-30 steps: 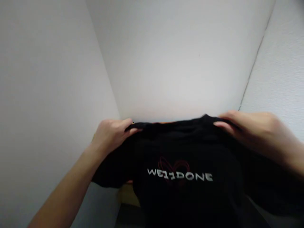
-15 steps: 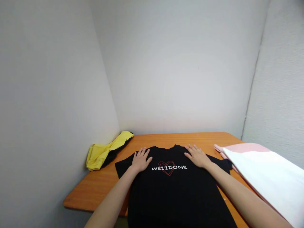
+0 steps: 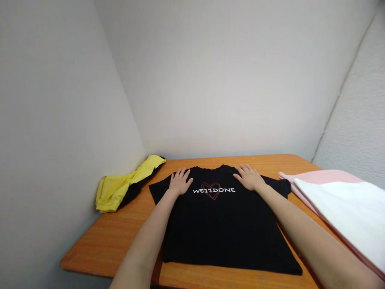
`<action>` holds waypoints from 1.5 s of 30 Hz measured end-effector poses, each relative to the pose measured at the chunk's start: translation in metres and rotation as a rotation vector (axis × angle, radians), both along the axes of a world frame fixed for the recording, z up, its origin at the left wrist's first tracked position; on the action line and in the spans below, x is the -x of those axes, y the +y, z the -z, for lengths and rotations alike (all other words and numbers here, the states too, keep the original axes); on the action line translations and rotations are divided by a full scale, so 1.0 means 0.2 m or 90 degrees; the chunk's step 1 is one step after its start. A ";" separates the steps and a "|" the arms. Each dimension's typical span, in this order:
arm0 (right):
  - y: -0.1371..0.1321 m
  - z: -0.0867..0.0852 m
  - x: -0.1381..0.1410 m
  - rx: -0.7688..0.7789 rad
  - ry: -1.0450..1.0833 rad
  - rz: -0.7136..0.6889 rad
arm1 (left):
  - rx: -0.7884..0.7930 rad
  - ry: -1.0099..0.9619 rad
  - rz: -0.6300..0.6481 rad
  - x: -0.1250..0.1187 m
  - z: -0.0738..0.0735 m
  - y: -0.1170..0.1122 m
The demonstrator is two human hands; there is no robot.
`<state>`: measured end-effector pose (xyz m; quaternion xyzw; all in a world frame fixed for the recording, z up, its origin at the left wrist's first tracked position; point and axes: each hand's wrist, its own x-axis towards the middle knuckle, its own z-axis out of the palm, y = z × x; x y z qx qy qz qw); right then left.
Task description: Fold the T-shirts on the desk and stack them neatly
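Note:
A black T-shirt (image 3: 228,233) lies spread out on the wooden table, neckline toward the far wall and hem near the front edge. White lettering reading WE11DONE crosses its chest over a red heart outline. Flat on the shirt's left shoulder area rests my left hand (image 3: 180,182), fingers spread. My right hand (image 3: 249,178) lies palm down at the opposite shoulder, its fingers apart too. Both sleeves stretch outward past my hands. Neither hand grips the cloth.
The wooden table (image 3: 99,241) meets the back wall. Yellow and black clothing (image 3: 116,188) lies bunched at the left, against the wall. A pink and white garment (image 3: 345,204) covers the table's right side, close to the shirt's right sleeve.
The view has tipped downward, so the shirt's whole hem now shows. My hands remain flat at the shirt's shoulders.

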<state>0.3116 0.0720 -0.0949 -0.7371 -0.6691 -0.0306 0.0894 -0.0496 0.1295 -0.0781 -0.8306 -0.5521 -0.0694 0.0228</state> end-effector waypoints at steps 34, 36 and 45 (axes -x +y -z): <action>-0.72 -0.07 0.43 -0.061 0.080 -0.210 | 0.041 0.036 0.171 -0.12 -0.05 -0.59; -0.73 -0.06 0.45 -0.064 0.080 -0.203 | 0.038 0.042 0.170 -0.12 -0.04 -0.59; -0.63 -0.29 0.25 -0.115 0.198 -0.123 | -0.028 0.068 0.185 -0.15 -0.18 -0.73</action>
